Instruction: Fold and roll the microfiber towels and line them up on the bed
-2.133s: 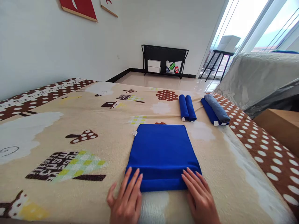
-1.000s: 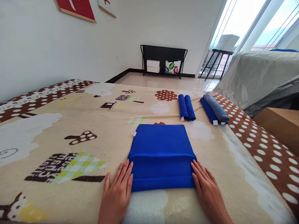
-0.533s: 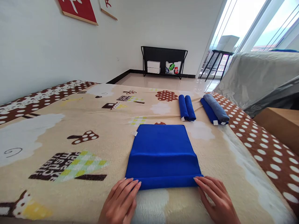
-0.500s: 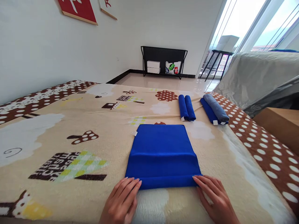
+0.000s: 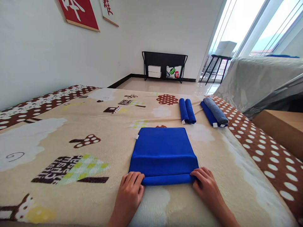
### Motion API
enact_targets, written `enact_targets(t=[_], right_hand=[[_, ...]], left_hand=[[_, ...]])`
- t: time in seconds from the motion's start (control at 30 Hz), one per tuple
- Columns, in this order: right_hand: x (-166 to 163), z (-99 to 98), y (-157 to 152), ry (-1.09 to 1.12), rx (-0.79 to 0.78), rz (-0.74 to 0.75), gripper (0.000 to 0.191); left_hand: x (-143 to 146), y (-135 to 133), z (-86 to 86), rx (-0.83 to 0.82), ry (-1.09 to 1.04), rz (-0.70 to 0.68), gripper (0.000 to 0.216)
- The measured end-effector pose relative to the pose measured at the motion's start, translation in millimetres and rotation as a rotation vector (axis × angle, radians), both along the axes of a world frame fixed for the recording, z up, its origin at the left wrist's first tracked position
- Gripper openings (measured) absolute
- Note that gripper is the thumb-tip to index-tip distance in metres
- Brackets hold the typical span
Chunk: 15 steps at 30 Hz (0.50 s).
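Note:
A blue towel (image 5: 163, 143) lies spread on the patterned blanket, its near edge rolled into a narrow tube. A small white tag (image 5: 136, 136) sticks out at its far left side. My left hand (image 5: 131, 187) has its fingers curled over the left end of the roll, the thumb tucked beneath. At the roll's right end, my right hand (image 5: 204, 183) grips in the same way, fingers on top. Beyond the towel lie two rolled blue towels (image 5: 187, 111) side by side. Right of them, a grey-blue rolled towel (image 5: 216, 110) rests against a blue one (image 5: 208, 114).
The cream blanket (image 5: 90, 195) covers the bed, with a brown polka-dot border at both sides. A wooden box (image 5: 279, 126) and a plastic-covered piece of furniture (image 5: 260, 72) stand to the right. A black rack (image 5: 165, 60) is by the far wall.
The near edge of the towel has been rolled a little farther away from me. My fingers went from lying extended on it to curling around its ends.

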State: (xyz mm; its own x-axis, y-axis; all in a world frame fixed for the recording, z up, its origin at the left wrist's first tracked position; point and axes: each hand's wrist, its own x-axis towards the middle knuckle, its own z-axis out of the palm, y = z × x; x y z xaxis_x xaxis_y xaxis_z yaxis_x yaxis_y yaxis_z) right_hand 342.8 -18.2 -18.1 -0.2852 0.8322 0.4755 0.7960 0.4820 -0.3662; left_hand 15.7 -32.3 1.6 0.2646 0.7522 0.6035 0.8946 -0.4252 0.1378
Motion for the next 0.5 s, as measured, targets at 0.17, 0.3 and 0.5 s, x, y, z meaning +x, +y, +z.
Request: enact_targets(t=[0.17, 0.3, 0.5], right_hand=[[2, 13.0, -16, 0.001, -0.049, 0.046, 0.026], [3, 22.7, -31, -0.060, -0.178, 0.083, 0.020], [-38, 21.1, -27, -0.077, 0.039, -0.167, 0.029]], left_hand=[[-2, -13, 5.6, -0.013, 0.037, 0.001, 0.030], [-12, -31, 8.8, -0.167, 0.135, 0.002, 0.029], [23, -25, 11.0, -0.106, 0.124, 0.120, 0.032]])
